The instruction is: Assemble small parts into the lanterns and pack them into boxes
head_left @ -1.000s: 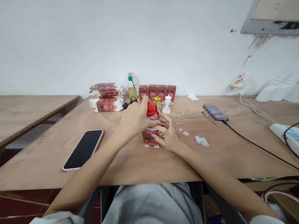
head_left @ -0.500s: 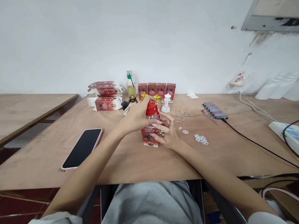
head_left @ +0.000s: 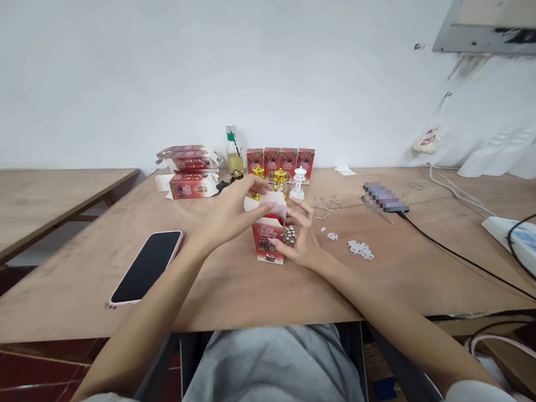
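A small red printed box (head_left: 268,243) stands upright on the wooden table (head_left: 238,285) in front of me. My left hand (head_left: 229,212) curls over its top, with the fingers on the white top flap. My right hand (head_left: 302,239) grips the box's right side low down. The red-topped lantern seen earlier is now hidden inside the box. Behind the box stand small gold lanterns (head_left: 281,180) and a white lantern (head_left: 299,183).
A row of red boxes (head_left: 281,160) and a green-capped bottle (head_left: 234,155) stand at the back. Flattened red boxes (head_left: 188,173) lie back left. A phone (head_left: 146,265) lies at left. Small white parts (head_left: 360,250), wire loops (head_left: 327,207), a black cable (head_left: 471,267) lie at right.
The red-topped lantern has sunk out of sight into the box. My left hand has come down from the lantern's cap onto the white flap over the opening.
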The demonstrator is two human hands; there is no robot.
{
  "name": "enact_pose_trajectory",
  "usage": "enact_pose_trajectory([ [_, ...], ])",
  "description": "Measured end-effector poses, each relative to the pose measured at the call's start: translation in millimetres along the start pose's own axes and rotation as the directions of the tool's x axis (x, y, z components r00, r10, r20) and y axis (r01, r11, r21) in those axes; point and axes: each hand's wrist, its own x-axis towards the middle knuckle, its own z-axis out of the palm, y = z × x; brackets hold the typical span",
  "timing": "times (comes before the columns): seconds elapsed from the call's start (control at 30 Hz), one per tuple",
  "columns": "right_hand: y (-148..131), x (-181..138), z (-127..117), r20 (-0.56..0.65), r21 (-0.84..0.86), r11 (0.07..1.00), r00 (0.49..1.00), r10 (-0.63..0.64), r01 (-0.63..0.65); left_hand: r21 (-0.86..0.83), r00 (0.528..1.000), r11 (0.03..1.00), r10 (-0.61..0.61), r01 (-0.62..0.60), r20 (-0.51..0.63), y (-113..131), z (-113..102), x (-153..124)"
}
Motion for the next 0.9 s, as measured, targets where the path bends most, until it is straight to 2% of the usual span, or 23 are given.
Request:
enact_pose_trajectory([
  [0.07,-1,0,-1,0.018,0.029,0.998,0.998,0.056,-0.056,0.050,0.998,0.997,0.056,-0.054,-0.030,0,-5,-3],
  [0.13,-1,0,-1,0.039,0.049,0.996,0.997,0.071,-0.073,0.122,0.996,0.988,0.091,-0.092,0.013,-3,-8,-5],
  [0.3,1,-2,-3,0.070,0.038,0.997,0.996,0.058,-0.061,0.293,0.996,0.954,0.048,-0.070,0.081,-9,-6,-6],
  [0.4,1,-2,-5,0.100,-0.026,1.000,0.995,0.013,-0.010,0.346,0.993,0.937,0.003,-0.044,0.119,-7,-1,-6],
  [0.5,0,0,-8,0.122,-0.107,0.992,0.991,-0.056,0.069,0.332,0.992,0.941,0.027,-0.067,0.124,-3,2,-7],
  [0.57,0,1,-9,0.124,-0.132,0.987,0.989,-0.077,0.094,0.295,0.996,0.951,0.080,-0.090,0.043,-3,4,-8],
  [0.63,0,2,-9,0.124,-0.135,0.986,0.989,-0.076,0.093,0.237,0.987,0.968,0.109,-0.079,-0.116,-4,7,-10],
  [0.73,0,1,-8,0.128,-0.123,0.990,0.990,-0.056,0.071,0.032,0.941,0.999,0.021,-0.011,-0.337,-7,18,-12],
  [0.77,0,0,-8,0.131,-0.119,0.991,0.990,-0.046,0.061,-0.065,0.932,0.998,-0.031,0.008,-0.361,-8,22,-14],
  [0.83,0,-1,-8,0.131,-0.118,0.992,0.991,-0.031,0.046,-0.240,0.949,0.971,-0.085,0.009,-0.305,-10,32,-16],
  [0.9,1,-3,-7,0.119,-0.140,0.990,0.993,-0.016,0.033,-0.324,0.981,0.945,-0.029,-0.036,-0.192,-12,40,-18],
])
